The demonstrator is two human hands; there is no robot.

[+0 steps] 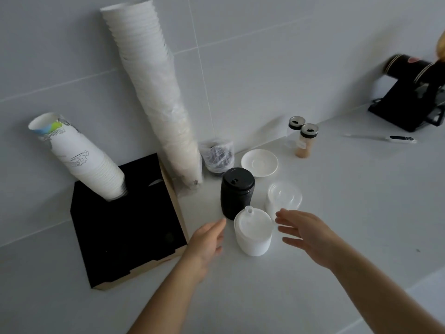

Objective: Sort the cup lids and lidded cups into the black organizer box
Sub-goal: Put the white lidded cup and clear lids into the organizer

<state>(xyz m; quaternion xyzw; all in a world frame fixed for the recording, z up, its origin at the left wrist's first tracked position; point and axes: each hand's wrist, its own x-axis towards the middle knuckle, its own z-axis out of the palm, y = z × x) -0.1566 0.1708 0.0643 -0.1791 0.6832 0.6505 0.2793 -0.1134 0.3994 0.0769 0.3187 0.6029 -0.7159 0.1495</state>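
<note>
Lidded cups stand on the bench (313,273) just right of the black organizer box (125,227): a white cup (253,239) nearest, a black cup (237,192) touching it behind, and a clear lid stack (284,197) just beyond the white cup. The left hand (207,239) and right hand (303,231) flank the white cup, fingers (285,214) spread apart, holding nothing. It looks light, thin-walled and easily crushed or tipped; gripping the sides low, below the snap-on lid, should hold better than pinching the lid, which may pop off.
</note>
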